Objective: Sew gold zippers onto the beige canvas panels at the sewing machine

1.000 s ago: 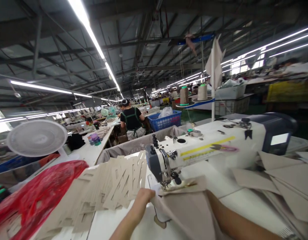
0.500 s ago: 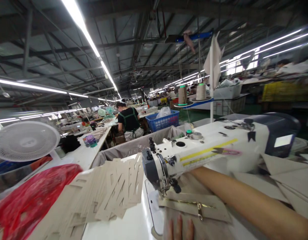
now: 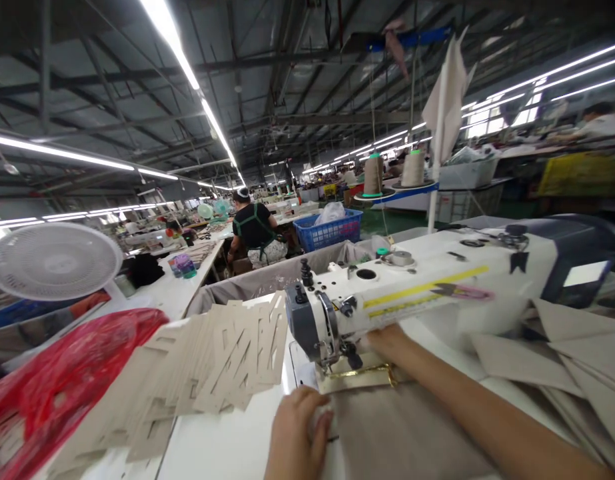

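Under the needle of a white sewing machine (image 3: 417, 287) lies a beige strip with a gold zipper (image 3: 360, 371), joined to or resting on a wide taupe fabric piece (image 3: 397, 427). My left hand (image 3: 300, 423) is at the left edge of the fabric, fingers curled and thumb pressed in, closed on what looks like a pale bunched bit of its edge. My right hand (image 3: 387, 341) reaches beneath the machine arm, behind the zipper strip. Its fingers are mostly hidden by the machine head, so their grip does not show.
Beige cut-out pieces (image 3: 227, 353) lie fanned left of the machine, beside a red plastic bag (image 3: 87, 360). A white fan (image 3: 54, 261) stands farther left. More beige panels (image 3: 552, 353) are piled at right. Thread cones (image 3: 372, 177) stand behind; a co-worker (image 3: 254, 227) sits ahead.
My left hand has come up and left from lying on the fabric and has closed. My right hand has drawn back into view. The zipper strip is shifted and its pull no longer hangs toward me.
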The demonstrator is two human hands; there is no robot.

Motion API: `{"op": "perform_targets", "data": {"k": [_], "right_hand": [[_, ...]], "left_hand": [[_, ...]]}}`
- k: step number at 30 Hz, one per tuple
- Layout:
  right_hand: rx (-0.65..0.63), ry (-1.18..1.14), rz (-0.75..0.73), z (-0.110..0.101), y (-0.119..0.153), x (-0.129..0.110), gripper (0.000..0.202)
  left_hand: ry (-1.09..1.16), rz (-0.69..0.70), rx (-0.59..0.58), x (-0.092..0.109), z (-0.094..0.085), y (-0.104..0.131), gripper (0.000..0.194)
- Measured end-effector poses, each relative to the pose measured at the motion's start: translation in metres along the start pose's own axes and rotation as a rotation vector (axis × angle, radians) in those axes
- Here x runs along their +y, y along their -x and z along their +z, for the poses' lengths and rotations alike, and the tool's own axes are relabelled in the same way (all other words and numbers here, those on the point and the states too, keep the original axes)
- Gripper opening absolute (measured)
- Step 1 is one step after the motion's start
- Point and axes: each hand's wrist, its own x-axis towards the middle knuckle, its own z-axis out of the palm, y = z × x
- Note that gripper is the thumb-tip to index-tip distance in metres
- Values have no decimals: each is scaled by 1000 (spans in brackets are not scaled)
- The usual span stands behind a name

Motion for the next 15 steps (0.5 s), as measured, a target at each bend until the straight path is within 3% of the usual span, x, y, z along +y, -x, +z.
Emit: {"op": "perform_targets", "data": {"k": [2,7,11,15], "right_hand": [[-28,40,3,2,23,-6,16],[-156,20,-207,24,70,-35,25],[-295,-115,-212,41,70,-43,28],[-368,-178,-160,43,64,-39,27]], "left_hand": [[-115,-19,60,-8,-6,-6,27],[-152,22,-26,-6,8,-19,20],[-147,68,16,-8,19,-21,18],[-159,132,35,-15,20,-21,18]]}}
